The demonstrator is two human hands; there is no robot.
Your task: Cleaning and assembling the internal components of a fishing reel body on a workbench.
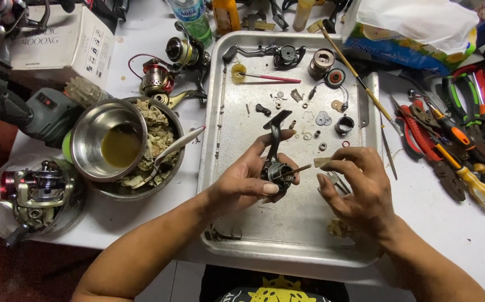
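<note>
Over a metal tray [287,235], my left hand [242,182] grips a black fishing reel body [275,162], its stem pointing up and away from me. My right hand [357,184] holds a thin brush-like stick [301,169] whose tip touches the reel body, and also has metal tweezers [337,182] tucked in its fingers. Small reel parts lie scattered on the tray beyond the hands: washers [323,118], a black ring [343,125], a spool [323,60], a crank handle [259,53] and a red-handled brush [270,77].
Left of the tray stands a steel bowl [100,120] of yellowish oil set in a larger bowl of dirty rags [158,131]. Two spinning reels [170,70] lie behind it, another reel [36,193] at far left. Pliers and screwdrivers [455,140] crowd the right side.
</note>
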